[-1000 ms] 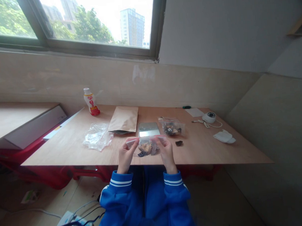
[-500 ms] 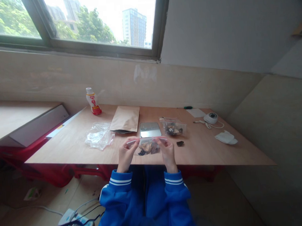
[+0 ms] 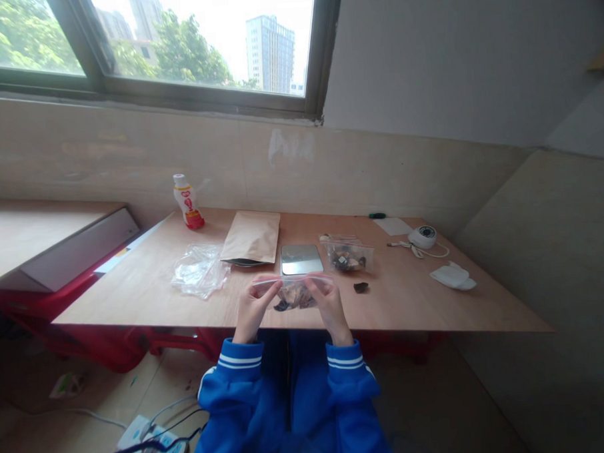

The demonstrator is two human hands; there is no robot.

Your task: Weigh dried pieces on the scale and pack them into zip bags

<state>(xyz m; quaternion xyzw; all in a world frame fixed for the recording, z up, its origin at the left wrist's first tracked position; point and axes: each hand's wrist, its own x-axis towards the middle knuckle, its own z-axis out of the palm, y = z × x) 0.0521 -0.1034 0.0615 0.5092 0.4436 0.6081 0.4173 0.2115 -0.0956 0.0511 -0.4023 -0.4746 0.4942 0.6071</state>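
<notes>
Between both hands is a clear zip bag [image 3: 295, 295] with a reddish zip edge, holding dark and tan dried pieces. My left hand [image 3: 254, 307] pinches its left end near the zip, thumb on the near side. At the right end, my right hand [image 3: 330, 304] grips the same edge. Just beyond the bag lies a flat scale [image 3: 301, 260] with a shiny plate. To its right sit filled zip bags [image 3: 348, 258] of similar pieces, and one loose dark piece [image 3: 361, 287] rests on the table near my right hand.
A brown paper pouch [image 3: 252, 236] lies left of the scale, beside a pile of clear bags [image 3: 196, 270]. A bottle [image 3: 187, 203] stands at the back left. On the right are a white camera-like device [image 3: 422, 237] with a cable, a crumpled tissue [image 3: 452, 276] and a green-handled tool [image 3: 377, 216].
Both hands still hold the bag by its zip edge. Their grip and the pieces inside the bag have shifted slightly; other things have stayed in place.
</notes>
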